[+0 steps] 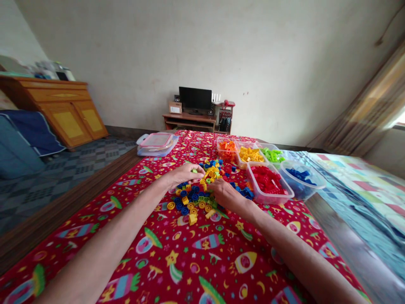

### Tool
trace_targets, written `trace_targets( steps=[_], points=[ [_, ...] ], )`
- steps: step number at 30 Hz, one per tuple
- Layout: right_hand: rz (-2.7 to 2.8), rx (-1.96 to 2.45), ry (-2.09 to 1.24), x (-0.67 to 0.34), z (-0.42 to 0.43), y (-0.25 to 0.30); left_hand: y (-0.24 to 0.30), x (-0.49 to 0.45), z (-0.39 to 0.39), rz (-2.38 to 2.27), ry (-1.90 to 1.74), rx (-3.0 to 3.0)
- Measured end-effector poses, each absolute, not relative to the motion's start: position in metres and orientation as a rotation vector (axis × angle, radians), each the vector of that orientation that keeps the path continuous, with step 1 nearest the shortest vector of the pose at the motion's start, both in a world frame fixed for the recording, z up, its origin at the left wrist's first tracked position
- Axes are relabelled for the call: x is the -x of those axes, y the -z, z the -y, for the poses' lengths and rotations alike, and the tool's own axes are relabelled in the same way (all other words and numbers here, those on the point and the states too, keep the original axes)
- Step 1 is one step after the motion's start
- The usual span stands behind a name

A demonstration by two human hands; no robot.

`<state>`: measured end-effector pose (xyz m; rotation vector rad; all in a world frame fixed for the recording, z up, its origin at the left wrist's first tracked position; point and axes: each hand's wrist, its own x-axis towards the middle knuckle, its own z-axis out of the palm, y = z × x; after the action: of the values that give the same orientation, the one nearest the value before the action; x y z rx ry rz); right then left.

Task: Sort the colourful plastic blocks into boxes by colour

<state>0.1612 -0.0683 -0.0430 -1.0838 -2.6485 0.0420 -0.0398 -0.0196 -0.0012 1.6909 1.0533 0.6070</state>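
A loose pile of toy building blocks (195, 197) in yellow, blue and green lies mid-table on the red patterned cloth. At the pile's far left side is my left hand (186, 174), its fingers closed around a light green block (194, 171). My right hand (223, 191) reaches into the pile's right side with fingers bent down among the blocks. Its fingertips are partly hidden, and what they grip cannot be made out. One yellow block (193, 219) sits at the pile's near edge.
Right of the pile stand clear containers of sorted blocks: an orange box (227, 150), a yellow box (250, 155), a green box (272, 155), a red box (268, 182) and a round blue tub (303, 179). Stacked lids (156, 143) lie at the far left. A bed (363, 190) adjoins the right side.
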Motion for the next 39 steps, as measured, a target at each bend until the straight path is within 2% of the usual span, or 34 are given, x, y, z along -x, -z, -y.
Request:
trace_targets(
  steps=[5,10,19,26,33,36,39],
  points=[
    [2.589,1.249,0.022,-0.170,0.069,0.033,-0.006,0.030,0.032,-1.070,0.038,-2.254],
    [2.494,1.371,0.063,-0.172,0.078,0.015,-0.010,0.012,0.051,-1.400,0.228,-2.518],
    [2.717,1.365,-0.077,-0.161,0.088,0.015,-0.001,0.013,0.050,-1.333,0.118,-2.624],
    [2.827,1.367,0.117,-0.153,0.092,0.019,-0.003,0.014,0.047,-1.344,0.009,-2.630],
    [2.728,1.053,0.174,-0.159,0.100,0.041,0.001,0.012,0.041,-1.480,-0.102,-2.584],
    [2.595,0.985,0.039,-0.164,0.095,0.047,0.007,0.016,0.034,-1.437,-0.203,-2.587],
    [2.295,1.147,-0.359,-0.166,0.078,0.044,0.013,0.020,0.026,-1.344,-0.372,-2.538]
  ],
)
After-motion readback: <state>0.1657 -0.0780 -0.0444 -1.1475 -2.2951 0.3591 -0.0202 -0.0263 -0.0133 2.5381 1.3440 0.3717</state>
